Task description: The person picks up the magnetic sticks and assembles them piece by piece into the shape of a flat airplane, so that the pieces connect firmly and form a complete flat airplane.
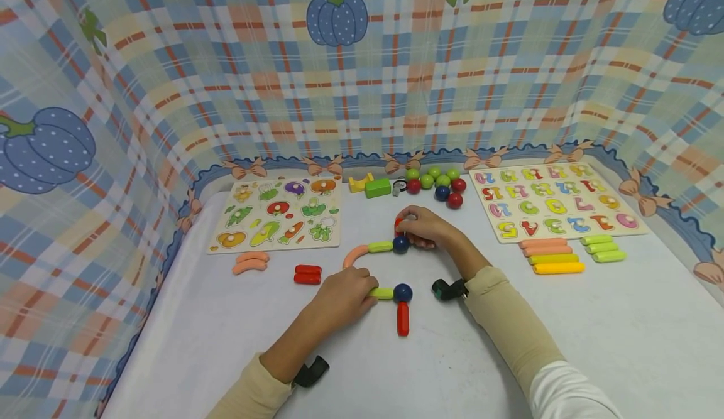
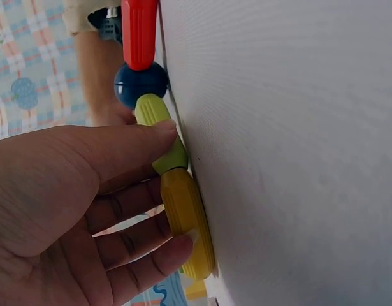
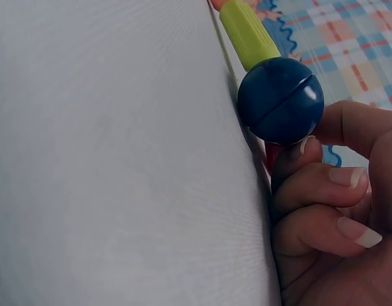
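Note:
My left hand (image 1: 346,293) grips a short light-green toy rod (image 2: 160,127) between thumb and fingers, the fingers also touching a yellow rod (image 2: 186,223) at its end. The green rod's other end meets a blue ball (image 1: 403,293), from which a red rod (image 1: 403,318) points toward me. Farther back, my right hand (image 1: 421,225) pinches another red rod (image 1: 398,224), mostly hidden by fingers, against a second blue ball (image 3: 281,101). That ball touches a second light-green rod (image 1: 380,246), which joins a curved pink rod (image 1: 355,255) running toward my left hand.
Two red rods (image 1: 308,274) and curved pink pieces (image 1: 251,262) lie left. Pink, yellow and green rods (image 1: 559,268) lie right. Behind stand a vegetable puzzle board (image 1: 334,244), a number puzzle board (image 1: 492,218), several coloured balls (image 1: 442,193) and a green block (image 1: 378,188).

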Tool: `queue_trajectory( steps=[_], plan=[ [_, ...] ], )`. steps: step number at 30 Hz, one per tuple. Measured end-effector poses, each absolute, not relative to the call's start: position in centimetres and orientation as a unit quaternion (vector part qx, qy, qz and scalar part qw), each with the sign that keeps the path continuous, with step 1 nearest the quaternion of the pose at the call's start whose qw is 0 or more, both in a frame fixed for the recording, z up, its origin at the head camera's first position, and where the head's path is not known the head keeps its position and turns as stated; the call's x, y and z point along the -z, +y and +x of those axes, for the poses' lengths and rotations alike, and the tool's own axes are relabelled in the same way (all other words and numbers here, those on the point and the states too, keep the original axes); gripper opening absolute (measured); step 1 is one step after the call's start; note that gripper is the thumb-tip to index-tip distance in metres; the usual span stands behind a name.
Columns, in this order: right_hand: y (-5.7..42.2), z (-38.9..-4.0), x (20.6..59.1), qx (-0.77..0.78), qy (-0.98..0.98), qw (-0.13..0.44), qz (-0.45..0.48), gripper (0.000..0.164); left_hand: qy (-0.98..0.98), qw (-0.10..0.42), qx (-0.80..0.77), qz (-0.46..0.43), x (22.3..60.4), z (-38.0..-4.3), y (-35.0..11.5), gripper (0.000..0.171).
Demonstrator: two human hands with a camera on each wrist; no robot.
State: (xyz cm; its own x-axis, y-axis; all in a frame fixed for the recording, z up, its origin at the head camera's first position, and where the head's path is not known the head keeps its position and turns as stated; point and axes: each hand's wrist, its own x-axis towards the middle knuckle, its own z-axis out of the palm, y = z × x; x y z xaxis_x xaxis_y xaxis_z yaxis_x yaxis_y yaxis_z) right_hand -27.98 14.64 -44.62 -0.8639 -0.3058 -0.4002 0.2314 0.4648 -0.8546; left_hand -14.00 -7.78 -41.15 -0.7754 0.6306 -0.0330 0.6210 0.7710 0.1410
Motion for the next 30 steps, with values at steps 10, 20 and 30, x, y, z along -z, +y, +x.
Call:
queue_trajectory(
  steps=[10,20,30],
  plan=[
    [14.6,-27.9,44.5,0.503,0.824,0.259,-0.015,0.052,0.941,0.04,-0.062,0.33,41.2,-14.0,-7.8,0.028],
    [14.9,-27.3,44.8,0.515,0.825,0.227,-0.06,0.052,0.941,0.036,-0.064,0.331,41.2,-13.9,-7.9,0.028],
    [15.2,-26.8,45.1,0.54,0.81,0.207,-0.094,0.046,0.94,0.032,-0.064,0.333,41.2,-13.9,-7.8,0.027]
  ],
)
